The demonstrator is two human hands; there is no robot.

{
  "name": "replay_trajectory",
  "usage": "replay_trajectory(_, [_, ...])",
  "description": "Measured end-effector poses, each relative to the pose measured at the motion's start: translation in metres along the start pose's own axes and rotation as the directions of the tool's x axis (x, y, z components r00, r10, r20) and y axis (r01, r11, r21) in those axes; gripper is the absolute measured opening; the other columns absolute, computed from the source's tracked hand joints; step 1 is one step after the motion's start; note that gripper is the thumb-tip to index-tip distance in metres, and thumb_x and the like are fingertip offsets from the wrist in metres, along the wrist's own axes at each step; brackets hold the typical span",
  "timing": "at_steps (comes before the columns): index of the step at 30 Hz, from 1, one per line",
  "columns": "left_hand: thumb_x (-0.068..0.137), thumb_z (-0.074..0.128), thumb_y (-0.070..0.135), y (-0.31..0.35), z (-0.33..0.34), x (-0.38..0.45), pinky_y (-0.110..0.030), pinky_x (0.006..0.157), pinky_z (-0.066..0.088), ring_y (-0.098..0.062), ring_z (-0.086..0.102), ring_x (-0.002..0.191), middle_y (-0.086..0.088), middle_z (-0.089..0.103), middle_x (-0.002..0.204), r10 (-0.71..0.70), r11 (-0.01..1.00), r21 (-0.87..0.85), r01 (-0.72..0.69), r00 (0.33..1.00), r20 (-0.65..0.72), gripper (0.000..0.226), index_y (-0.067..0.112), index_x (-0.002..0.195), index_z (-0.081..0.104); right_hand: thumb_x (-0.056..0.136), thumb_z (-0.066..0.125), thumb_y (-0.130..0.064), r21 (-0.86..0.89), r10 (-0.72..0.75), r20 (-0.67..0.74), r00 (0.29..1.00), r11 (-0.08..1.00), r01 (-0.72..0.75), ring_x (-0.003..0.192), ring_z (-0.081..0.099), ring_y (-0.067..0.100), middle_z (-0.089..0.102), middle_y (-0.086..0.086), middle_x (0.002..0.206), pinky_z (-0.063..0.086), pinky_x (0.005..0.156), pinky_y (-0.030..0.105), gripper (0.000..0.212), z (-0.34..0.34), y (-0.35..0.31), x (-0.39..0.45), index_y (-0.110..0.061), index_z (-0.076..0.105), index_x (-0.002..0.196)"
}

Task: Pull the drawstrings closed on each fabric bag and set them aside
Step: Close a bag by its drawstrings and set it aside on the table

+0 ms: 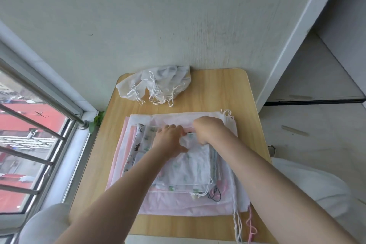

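Working the top bag (190,162) of the flat stack (178,200), far edge bunched between both hands. Left hand (170,138) fingers curled onto the crumpled fabric at the bag's mouth, pinching it. Right hand (206,130) clenched just beside the left fingertips, knuckles up; probably gripping the cord or the hem, but fingertips hidden under the hand, so can't confirm which. Mouth of that bag only partly gathered, not cinched yet.

Done so far: a small pile of closed white bags (156,85) well beyond the fingers, at the far edge of the table (217,89), against the wall, necks gathered with cords (153,89) trailing toward the hands. Looks like three or four, hard to count in the heap.

Left: the whole stack under the palms. Several layers visible, printed, pink and plain white, all lying flat and open, with loose drawstrings (206,190) hanging off the near right corner, well behind the fingers. Judging by layer count, more remaining than finished; task roughly a third through at best.
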State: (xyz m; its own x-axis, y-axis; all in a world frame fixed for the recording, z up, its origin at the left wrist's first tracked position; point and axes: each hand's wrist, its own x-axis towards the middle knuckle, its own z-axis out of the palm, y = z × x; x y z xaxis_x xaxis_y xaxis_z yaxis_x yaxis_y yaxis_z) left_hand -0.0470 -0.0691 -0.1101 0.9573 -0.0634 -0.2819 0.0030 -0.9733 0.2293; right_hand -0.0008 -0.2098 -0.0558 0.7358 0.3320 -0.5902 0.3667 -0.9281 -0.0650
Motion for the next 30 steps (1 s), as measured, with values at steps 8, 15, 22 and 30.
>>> replay_trajectory(8, [0.076,0.076,0.045,0.007,-0.004,-0.004,-0.038,0.102,0.033,-0.019,0.045,0.119,0.002,0.051,0.124,0.026,0.997,0.076,-0.024,0.999,-0.021,0.053,0.033,0.124,0.056,0.092,0.047,-0.001,0.037,-0.054,-0.299,0.953,0.997,0.068,0.104,0.061,0.028,0.061,0.011,0.114,0.038,0.072,0.029,0.024,0.015,0.002,-0.017,-0.004,0.061,0.111])
replay_trajectory(15, [0.096,0.052,0.037,0.031,-0.016,-0.006,-0.033,0.078,0.039,-0.025,0.060,0.094,-0.001,0.066,0.089,0.009,0.993,-0.117,-0.021,0.995,-0.103,0.026,0.021,0.080,0.063,0.093,0.058,-0.021,0.147,-0.129,-0.469,0.874,0.964,0.221,0.105,0.052,0.027,0.056,0.008,0.107,0.040,0.088,0.037,0.018,0.008,0.013,-0.017,-0.011,0.055,0.107])
replay_trajectory(22, [0.085,0.061,0.015,0.005,-0.037,-0.015,-0.018,0.056,0.052,-0.010,0.066,0.054,0.004,0.069,0.058,-0.286,0.815,-0.506,0.282,0.956,0.072,0.019,0.009,0.072,0.072,0.086,0.070,-0.020,0.459,-0.018,-0.205,0.979,0.881,0.112,0.069,0.054,0.024,0.053,0.007,0.075,0.041,0.059,0.030,0.020,0.009,0.014,-0.009,-0.010,0.056,0.076])
replay_trajectory(30, [0.077,0.072,0.048,-0.042,-0.033,-0.045,-0.036,0.084,0.050,-0.023,0.065,0.088,-0.004,0.074,0.097,-0.286,0.265,-0.890,0.371,0.912,0.295,0.036,0.018,0.095,0.077,0.094,0.061,-0.025,0.298,-0.250,-0.096,0.963,0.916,0.267,0.111,0.057,0.025,0.059,0.004,0.124,0.047,0.092,0.032,0.034,0.012,-0.040,-0.004,-0.020,0.061,0.127])
